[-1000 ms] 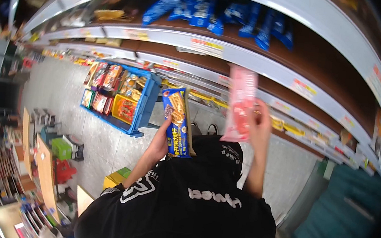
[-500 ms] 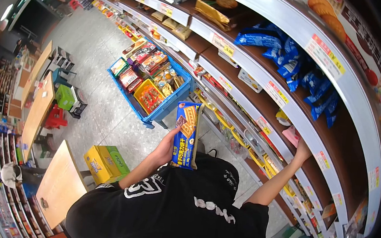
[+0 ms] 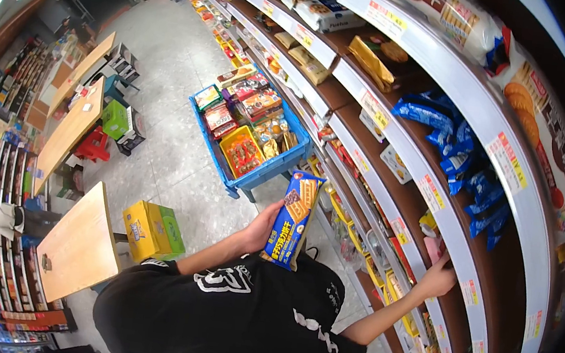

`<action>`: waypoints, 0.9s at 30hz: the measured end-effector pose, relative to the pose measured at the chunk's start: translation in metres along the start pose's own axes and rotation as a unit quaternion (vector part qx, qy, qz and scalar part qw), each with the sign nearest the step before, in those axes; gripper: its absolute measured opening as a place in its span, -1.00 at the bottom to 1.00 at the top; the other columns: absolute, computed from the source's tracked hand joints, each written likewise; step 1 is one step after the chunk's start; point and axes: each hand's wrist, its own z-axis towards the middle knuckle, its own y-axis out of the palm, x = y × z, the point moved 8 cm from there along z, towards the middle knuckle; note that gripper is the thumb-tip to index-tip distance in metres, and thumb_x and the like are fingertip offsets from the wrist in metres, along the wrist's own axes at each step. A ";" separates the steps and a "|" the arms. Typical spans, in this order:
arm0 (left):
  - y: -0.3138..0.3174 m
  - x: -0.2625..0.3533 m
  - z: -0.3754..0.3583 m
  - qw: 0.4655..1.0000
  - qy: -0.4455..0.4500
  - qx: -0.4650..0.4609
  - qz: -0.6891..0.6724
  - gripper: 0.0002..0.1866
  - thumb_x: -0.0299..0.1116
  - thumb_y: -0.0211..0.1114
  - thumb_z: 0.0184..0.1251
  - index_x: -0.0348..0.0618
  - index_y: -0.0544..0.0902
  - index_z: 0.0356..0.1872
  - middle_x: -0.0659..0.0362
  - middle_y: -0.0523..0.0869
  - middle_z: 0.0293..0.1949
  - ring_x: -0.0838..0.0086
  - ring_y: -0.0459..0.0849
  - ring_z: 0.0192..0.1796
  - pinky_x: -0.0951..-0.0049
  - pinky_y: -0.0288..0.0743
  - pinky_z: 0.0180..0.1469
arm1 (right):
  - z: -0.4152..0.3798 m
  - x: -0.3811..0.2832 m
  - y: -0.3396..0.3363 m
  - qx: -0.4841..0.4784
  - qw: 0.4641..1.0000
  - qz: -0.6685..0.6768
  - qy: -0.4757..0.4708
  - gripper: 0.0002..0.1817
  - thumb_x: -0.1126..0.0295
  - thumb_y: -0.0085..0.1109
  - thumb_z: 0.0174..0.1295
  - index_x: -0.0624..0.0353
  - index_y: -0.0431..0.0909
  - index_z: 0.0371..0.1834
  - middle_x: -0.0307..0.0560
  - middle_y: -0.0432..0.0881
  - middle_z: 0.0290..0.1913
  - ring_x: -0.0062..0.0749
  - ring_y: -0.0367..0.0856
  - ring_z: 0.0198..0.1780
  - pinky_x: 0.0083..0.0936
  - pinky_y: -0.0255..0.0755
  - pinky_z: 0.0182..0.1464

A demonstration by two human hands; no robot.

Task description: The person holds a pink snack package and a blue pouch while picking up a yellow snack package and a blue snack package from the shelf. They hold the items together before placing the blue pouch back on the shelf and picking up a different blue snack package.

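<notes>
A blue packet of chocolate biscuits (image 3: 291, 223), with Chinese lettering and a printed biscuit, is gripped along its side by my left hand (image 3: 261, 230) in front of my torso. My right hand (image 3: 437, 278) reaches into a lower shelf on the right. Its fingers are bent around the edge of a small pink packet (image 3: 433, 249), partly hidden by the shelf and the hand. Just behind that packet lies a small yellow item (image 3: 428, 223).
A blue crate (image 3: 292, 152) full of snack packs stands on the floor ahead. Blue packets (image 3: 458, 137) lie on a shelf above my right hand. To the left are a yellow-green carton (image 3: 151, 231), a wooden table (image 3: 83, 244) and a person in a cap (image 3: 9, 221).
The view has turned, so the shelves and crate appear further right. The biscuit packet tilts more, still in my left hand. My right hand stays at the pink packet.
</notes>
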 end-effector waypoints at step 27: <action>-0.006 -0.026 -0.005 0.999 -0.027 -0.026 -0.016 -0.42 0.08 -0.14 0.55 -0.11 0.38 0.35 0.13 0.65 0.12 0.41 0.68 0.05 0.33 0.57 0.13 | -0.003 -0.049 0.027 -0.053 0.981 0.066 -0.175 -0.35 -0.12 0.04 0.33 0.23 0.49 0.22 0.28 0.54 0.16 0.18 0.50 0.14 -0.11 0.34 0.17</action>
